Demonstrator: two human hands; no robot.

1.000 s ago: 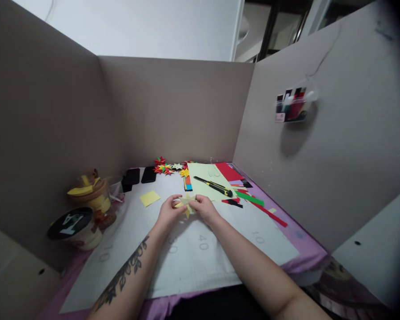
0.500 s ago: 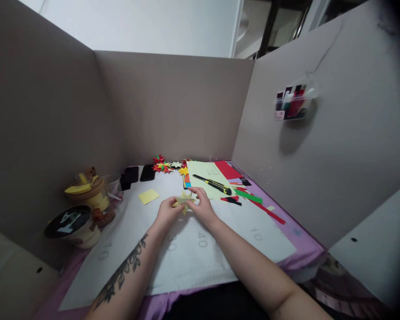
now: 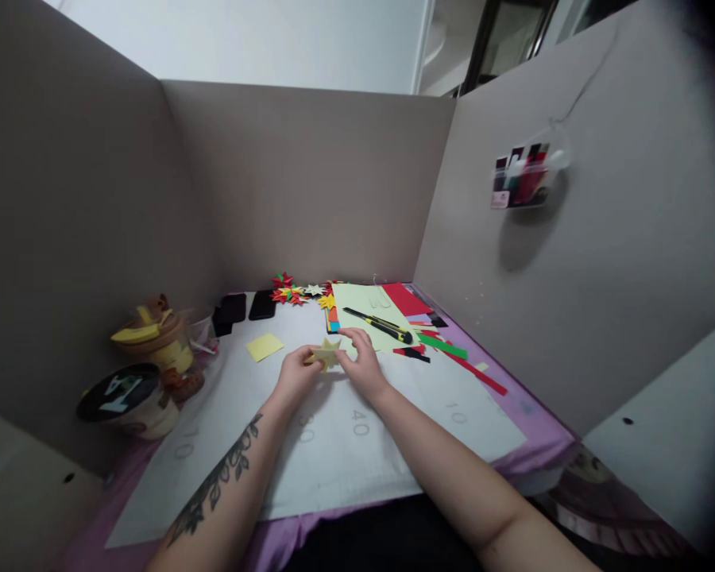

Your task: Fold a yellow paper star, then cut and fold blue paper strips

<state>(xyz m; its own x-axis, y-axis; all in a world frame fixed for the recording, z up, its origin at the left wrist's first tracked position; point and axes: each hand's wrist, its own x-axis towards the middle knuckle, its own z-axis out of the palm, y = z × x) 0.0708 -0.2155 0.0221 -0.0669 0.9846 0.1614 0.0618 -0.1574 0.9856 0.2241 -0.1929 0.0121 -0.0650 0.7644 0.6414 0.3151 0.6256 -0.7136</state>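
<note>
Now the right hand arches more openly beside the yellow star.

Looks like a little papercraft corner, maybe at home: high grey panels box in a surface with coloured paper strips, a craft knife and folded stars.

Single head-worn view, facing forward and down over white worktop.

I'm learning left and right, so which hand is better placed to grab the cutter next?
Probably the right: the right hand is nearer the cutter, with some fingers lifted, while the left hand pinches the pale yellow star.
</note>
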